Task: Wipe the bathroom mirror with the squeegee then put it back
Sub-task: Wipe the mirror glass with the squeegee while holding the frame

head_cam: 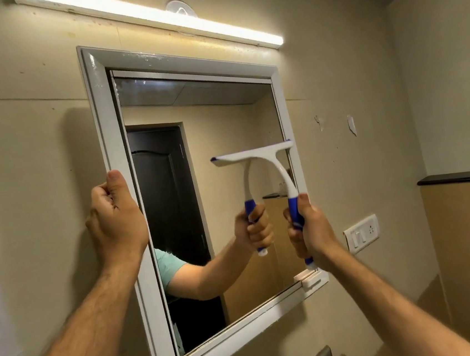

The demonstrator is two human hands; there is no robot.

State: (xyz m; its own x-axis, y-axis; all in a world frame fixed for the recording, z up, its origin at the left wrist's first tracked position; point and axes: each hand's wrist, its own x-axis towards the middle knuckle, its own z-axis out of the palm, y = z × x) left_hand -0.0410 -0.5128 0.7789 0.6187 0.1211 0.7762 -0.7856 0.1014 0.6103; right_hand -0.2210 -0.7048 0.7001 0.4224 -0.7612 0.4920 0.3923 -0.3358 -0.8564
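Two grips: right hand (310, 228) clenches squeegee (266, 160) handle; left hand (116, 219) clamps mirror frame (98, 105).
Risk: blade overhangs right frame edge, may skip off glass.

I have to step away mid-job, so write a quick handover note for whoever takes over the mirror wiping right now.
Left hand: closed on the left side of the mirror frame, steadying it.
Right hand: gripping the blue handle of the squeegee, blade level against the right half of the mirror, about mid-height.
Done: cannot tell how much glass is already wiped; no clear streaks show.
Left: finish the stroke downward, cover the remaining glass, then put the squeegee back; its storage spot is not in view.
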